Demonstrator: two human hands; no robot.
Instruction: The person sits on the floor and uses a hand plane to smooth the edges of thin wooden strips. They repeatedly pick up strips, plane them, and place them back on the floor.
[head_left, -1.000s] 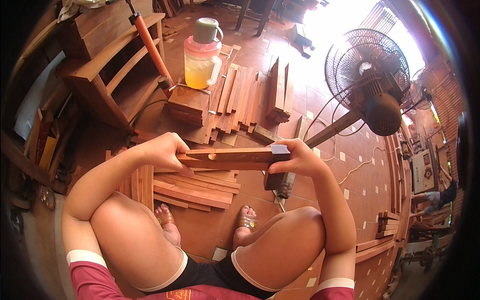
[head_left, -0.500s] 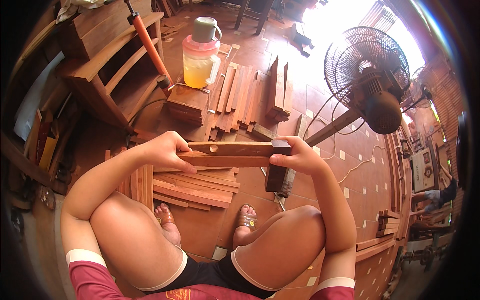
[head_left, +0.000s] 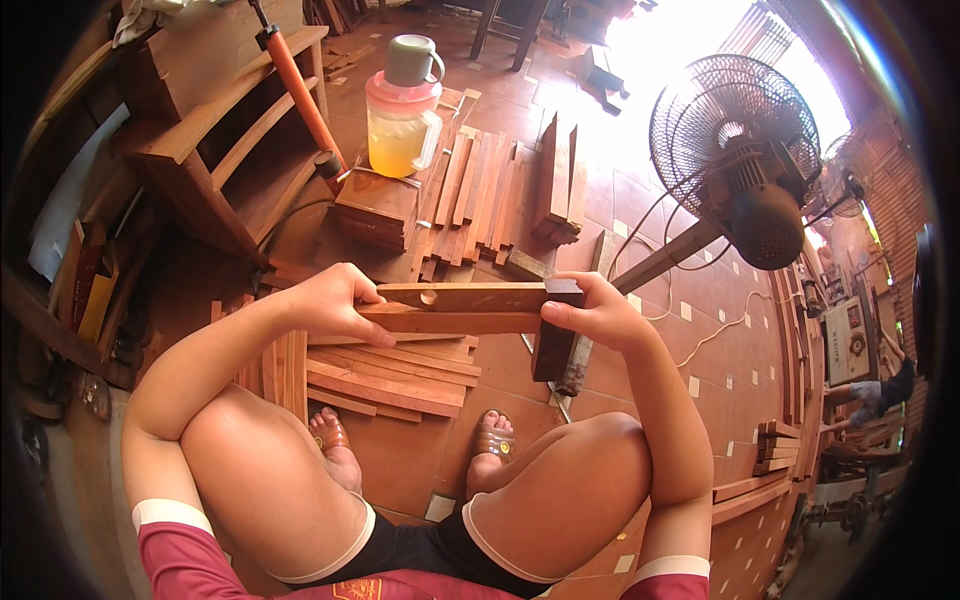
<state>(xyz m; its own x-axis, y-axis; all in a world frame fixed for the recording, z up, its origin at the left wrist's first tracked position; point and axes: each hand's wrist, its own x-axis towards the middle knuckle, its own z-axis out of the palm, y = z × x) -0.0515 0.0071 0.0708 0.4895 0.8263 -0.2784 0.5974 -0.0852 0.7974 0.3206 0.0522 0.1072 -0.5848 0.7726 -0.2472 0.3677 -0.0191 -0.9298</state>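
In front of my knees, both hands hold a reddish-brown wooden strip (head_left: 455, 320) level, with a wooden try square set along it. The try square (head_left: 480, 295) has a flat blade with a round hole near its left end and a thick dark stock (head_left: 552, 350) pointing down at the right. My left hand (head_left: 345, 305) is closed on the strip's left end, thumb on the near side. My right hand (head_left: 595, 312) is closed around the stock's top corner, thumb pressed on its near face. The strip's right end lies against or behind the stock; which, I cannot tell.
Below my hands curved wooden strips (head_left: 390, 378) lie stacked on the tiled floor. Beyond are more cut strips (head_left: 475, 190) and a wooden box (head_left: 378, 207) bearing a jug of yellow drink (head_left: 395, 135). A fan (head_left: 735, 150) stands right, a wooden frame (head_left: 215, 160) left. A person (head_left: 880, 390) is far right.
My right thumb has shifted very slightly upward on the dark stock. The strip, the try square and my left hand stay practically where they were.
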